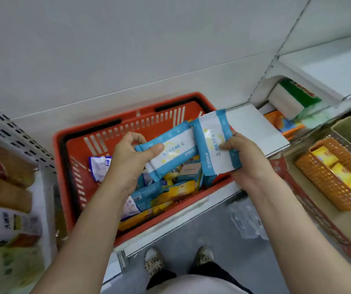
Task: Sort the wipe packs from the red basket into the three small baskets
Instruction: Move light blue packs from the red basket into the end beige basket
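Above the shelf's red basket (pixel 106 132), my left hand (pixel 127 160) and right hand (pixel 248 164) each gripped a blue-and-white wipe pack (pixel 170 153); the orange small basket (pixel 327 183) lay rightward, nearer my right.

Wipe packs (pixel 166 194) in basket (pixel 98 132) — on shelf (pixel 255 128)

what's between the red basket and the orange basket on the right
In the head view, a bare white shelf board separates the red basket from the orange basket.

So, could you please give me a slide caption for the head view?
Left hand and right hand each hold a blue-and-white wipe pack above the red basket.
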